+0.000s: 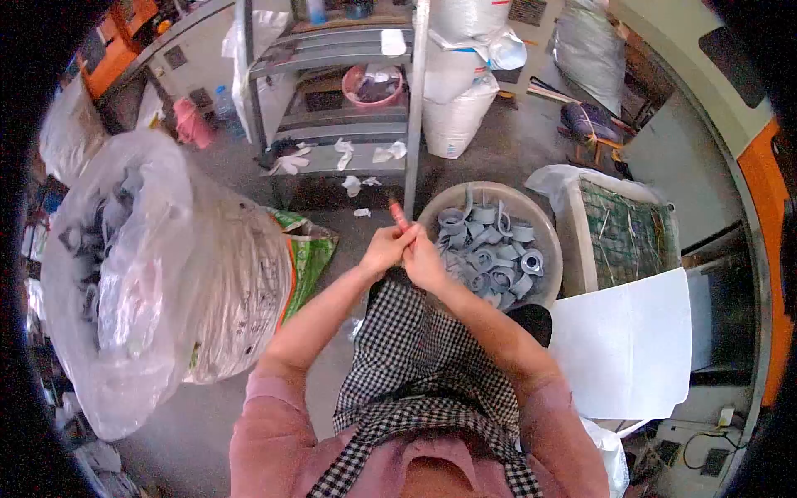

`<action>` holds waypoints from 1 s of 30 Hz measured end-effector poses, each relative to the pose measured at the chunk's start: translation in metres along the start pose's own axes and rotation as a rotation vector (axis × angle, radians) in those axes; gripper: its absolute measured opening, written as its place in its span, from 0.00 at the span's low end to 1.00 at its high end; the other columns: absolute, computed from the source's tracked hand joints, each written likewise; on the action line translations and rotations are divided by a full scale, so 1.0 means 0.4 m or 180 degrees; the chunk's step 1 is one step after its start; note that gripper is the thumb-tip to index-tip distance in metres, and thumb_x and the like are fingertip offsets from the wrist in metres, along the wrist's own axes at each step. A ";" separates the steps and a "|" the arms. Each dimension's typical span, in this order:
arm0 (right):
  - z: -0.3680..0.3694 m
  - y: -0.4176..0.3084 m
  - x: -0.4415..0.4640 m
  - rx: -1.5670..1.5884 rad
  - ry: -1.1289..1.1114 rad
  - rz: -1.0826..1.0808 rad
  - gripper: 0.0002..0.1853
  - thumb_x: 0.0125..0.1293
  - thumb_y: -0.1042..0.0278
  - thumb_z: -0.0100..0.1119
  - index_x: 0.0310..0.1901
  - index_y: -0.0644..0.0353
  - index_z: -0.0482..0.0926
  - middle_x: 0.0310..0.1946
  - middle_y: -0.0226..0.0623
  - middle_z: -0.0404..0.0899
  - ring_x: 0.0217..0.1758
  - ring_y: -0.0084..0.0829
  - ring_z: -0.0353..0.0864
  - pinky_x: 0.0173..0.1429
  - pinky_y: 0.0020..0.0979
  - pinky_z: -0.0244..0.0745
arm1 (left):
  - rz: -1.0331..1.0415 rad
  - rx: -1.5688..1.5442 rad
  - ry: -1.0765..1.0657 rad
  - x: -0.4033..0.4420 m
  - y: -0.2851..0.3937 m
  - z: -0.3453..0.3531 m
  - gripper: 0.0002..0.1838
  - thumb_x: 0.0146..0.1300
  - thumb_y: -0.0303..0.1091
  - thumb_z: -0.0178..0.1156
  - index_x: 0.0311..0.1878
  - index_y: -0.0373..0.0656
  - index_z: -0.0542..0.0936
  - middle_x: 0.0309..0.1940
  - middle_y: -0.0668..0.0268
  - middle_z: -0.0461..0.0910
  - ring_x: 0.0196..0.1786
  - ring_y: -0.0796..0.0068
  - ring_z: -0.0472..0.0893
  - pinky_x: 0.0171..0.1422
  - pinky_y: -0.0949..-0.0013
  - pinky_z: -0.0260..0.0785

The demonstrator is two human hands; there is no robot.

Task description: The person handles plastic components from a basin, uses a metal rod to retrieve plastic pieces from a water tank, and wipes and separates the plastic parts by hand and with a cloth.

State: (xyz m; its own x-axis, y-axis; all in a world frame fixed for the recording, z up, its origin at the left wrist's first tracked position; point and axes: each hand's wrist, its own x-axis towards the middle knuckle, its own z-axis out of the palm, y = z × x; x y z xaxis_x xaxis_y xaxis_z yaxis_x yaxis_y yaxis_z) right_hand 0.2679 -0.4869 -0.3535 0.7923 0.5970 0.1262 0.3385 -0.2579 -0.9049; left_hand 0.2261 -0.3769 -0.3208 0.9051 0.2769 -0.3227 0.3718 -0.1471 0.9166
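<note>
My left hand [383,251] and my right hand [425,259] meet in front of the checked apron, fingers closed and pressed together. A short red stick-like tool [399,217] with a dark tip points up and away from between them. Its exact kind is too small to tell, and the fingers hide its lower end. My right hand is beside a round basin [554,264] heaped with grey ring-shaped plastic parts [490,253]. Whether a grey part is also between my fingers is hidden.
At left stands a large plastic-lined sack [224,274] holding grey parts. Metal steps [332,137] ahead carry a pink bowl [372,86] and white gloves [290,160]. White sacks [455,108] stand beside them. At right are a white board [623,349] and a lined crate [573,224].
</note>
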 end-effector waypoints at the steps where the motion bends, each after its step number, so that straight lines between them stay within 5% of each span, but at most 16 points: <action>1: -0.006 0.022 0.022 -0.0070 -0.0133 0.0500 0.29 0.59 0.70 0.54 0.62 0.59 0.58 0.46 0.55 0.69 0.47 0.47 0.75 0.49 0.40 0.71 | -0.0007 0.0009 -0.0048 0.064 -0.022 0.012 0.24 0.63 0.51 0.53 0.37 0.33 0.80 0.28 0.62 0.81 0.32 0.79 0.76 0.38 0.72 0.69; 3: -0.034 0.074 0.046 0.0122 0.0017 0.0484 0.30 0.58 0.70 0.56 0.62 0.58 0.59 0.46 0.54 0.69 0.47 0.45 0.75 0.49 0.39 0.72 | 0.0459 -0.0431 0.0432 0.229 -0.106 0.046 0.23 0.64 0.50 0.52 0.39 0.35 0.79 0.24 0.63 0.79 0.27 0.77 0.77 0.31 0.73 0.69; 6: -0.150 0.151 0.034 0.0004 -0.0037 0.0340 0.30 0.57 0.70 0.60 0.61 0.62 0.60 0.48 0.51 0.67 0.48 0.41 0.75 0.49 0.35 0.74 | -0.0365 -0.0450 0.1118 0.396 -0.052 -0.052 0.19 0.64 0.46 0.51 0.43 0.36 0.75 0.19 0.62 0.78 0.20 0.62 0.78 0.27 0.60 0.72; 8: -0.254 0.180 0.017 -0.0364 -0.0076 0.0378 0.29 0.57 0.70 0.61 0.58 0.65 0.62 0.51 0.48 0.66 0.51 0.38 0.74 0.50 0.32 0.75 | 0.0297 0.2939 0.1457 0.677 -0.262 -0.203 0.17 0.65 0.42 0.45 0.46 0.41 0.75 0.34 0.54 0.80 0.36 0.53 0.80 0.38 0.53 0.72; 10: -0.395 0.204 -0.063 -0.0795 0.0299 -0.0062 0.25 0.57 0.71 0.60 0.55 0.64 0.66 0.48 0.46 0.68 0.49 0.35 0.75 0.46 0.32 0.76 | 0.0193 0.3782 0.1308 0.929 -0.443 -0.387 0.25 0.57 0.46 0.54 0.57 0.48 0.71 0.44 0.53 0.77 0.47 0.54 0.76 0.49 0.53 0.68; 11: -0.463 0.230 -0.120 -0.0982 0.0648 0.0241 0.25 0.57 0.71 0.60 0.55 0.64 0.66 0.48 0.46 0.68 0.49 0.35 0.75 0.46 0.32 0.76 | 0.0249 0.3699 0.0954 0.858 -0.313 -0.332 0.20 0.65 0.47 0.44 0.47 0.42 0.77 0.42 0.53 0.79 0.44 0.58 0.79 0.47 0.58 0.69; 12: -0.520 0.257 -0.155 -0.0956 0.1006 0.0399 0.24 0.55 0.70 0.62 0.53 0.62 0.69 0.47 0.47 0.69 0.48 0.39 0.75 0.44 0.34 0.76 | -0.0189 0.3972 0.0811 0.911 -0.326 -0.367 0.20 0.63 0.47 0.49 0.50 0.43 0.76 0.42 0.54 0.79 0.43 0.59 0.79 0.47 0.59 0.69; 15: -0.712 0.253 -0.313 -0.1192 0.1970 0.1412 0.23 0.52 0.70 0.64 0.50 0.61 0.70 0.47 0.51 0.69 0.49 0.45 0.73 0.47 0.38 0.74 | 0.0826 0.4090 0.1379 1.063 -0.475 -0.478 0.22 0.59 0.39 0.53 0.56 0.42 0.72 0.39 0.56 0.79 0.39 0.59 0.78 0.49 0.58 0.69; 16: -0.782 0.282 -0.382 -0.1819 0.2278 0.1481 0.24 0.52 0.70 0.63 0.52 0.61 0.69 0.49 0.51 0.68 0.52 0.46 0.71 0.51 0.39 0.71 | 0.1770 0.3863 0.1779 1.136 -0.572 -0.557 0.24 0.58 0.37 0.55 0.58 0.42 0.70 0.38 0.56 0.79 0.38 0.59 0.78 0.50 0.58 0.69; 18: -0.931 0.305 -0.540 -0.3144 0.2639 0.1938 0.30 0.53 0.67 0.63 0.57 0.60 0.63 0.54 0.52 0.65 0.59 0.46 0.64 0.59 0.42 0.63 | 0.0408 0.3740 0.1559 0.996 -0.429 -0.478 0.25 0.58 0.39 0.54 0.59 0.43 0.69 0.35 0.57 0.79 0.35 0.60 0.79 0.43 0.53 0.69; 21: -1.129 0.271 -0.718 -0.4783 0.2879 0.3391 0.42 0.54 0.55 0.63 0.66 0.56 0.52 0.63 0.48 0.57 0.68 0.45 0.53 0.67 0.49 0.51 | 0.0423 0.4847 0.1508 0.920 -0.317 -0.385 0.23 0.58 0.49 0.54 0.46 0.38 0.77 0.34 0.55 0.80 0.39 0.57 0.80 0.47 0.56 0.70; 25: -1.247 0.167 -0.906 -0.4540 0.3243 0.4461 0.45 0.52 0.48 0.63 0.67 0.55 0.50 0.64 0.47 0.57 0.70 0.44 0.51 0.68 0.58 0.42 | 0.0201 0.5309 0.0367 0.866 -0.237 -0.312 0.25 0.55 0.49 0.59 0.44 0.34 0.77 0.38 0.49 0.79 0.43 0.51 0.78 0.54 0.56 0.67; 27: -1.277 0.153 -0.965 -0.4083 0.3252 0.4777 0.44 0.51 0.47 0.63 0.66 0.55 0.54 0.63 0.47 0.59 0.69 0.43 0.53 0.68 0.60 0.41 | 0.1959 0.3705 0.0803 0.816 -0.228 -0.224 0.24 0.55 0.46 0.59 0.44 0.31 0.76 0.40 0.46 0.77 0.44 0.47 0.77 0.54 0.55 0.65; 29: -1.314 0.183 -1.013 -0.3922 0.2730 0.4701 0.38 0.51 0.48 0.63 0.61 0.56 0.63 0.56 0.44 0.70 0.64 0.42 0.63 0.67 0.62 0.39 | 0.2067 0.3592 0.0420 0.735 -0.099 -0.063 0.25 0.54 0.42 0.61 0.48 0.31 0.74 0.43 0.44 0.75 0.48 0.44 0.73 0.52 0.54 0.65; 30: -1.313 0.175 -1.021 -0.4162 0.2605 0.4361 0.28 0.52 0.52 0.62 0.52 0.58 0.72 0.44 0.40 0.78 0.51 0.40 0.76 0.62 0.58 0.55 | 0.2303 0.3650 0.0668 0.590 0.008 0.064 0.25 0.53 0.37 0.63 0.53 0.34 0.71 0.47 0.44 0.72 0.48 0.45 0.71 0.53 0.54 0.63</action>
State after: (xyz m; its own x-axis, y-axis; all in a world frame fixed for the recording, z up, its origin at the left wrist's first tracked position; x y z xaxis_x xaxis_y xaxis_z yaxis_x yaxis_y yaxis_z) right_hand 0.2348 -1.1477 -0.2550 0.6590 -0.7208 0.2146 -0.7519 -0.6378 0.1668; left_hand 0.4461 -0.3363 -0.3999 0.9585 -0.0745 0.2751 -0.1121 -0.9860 0.1233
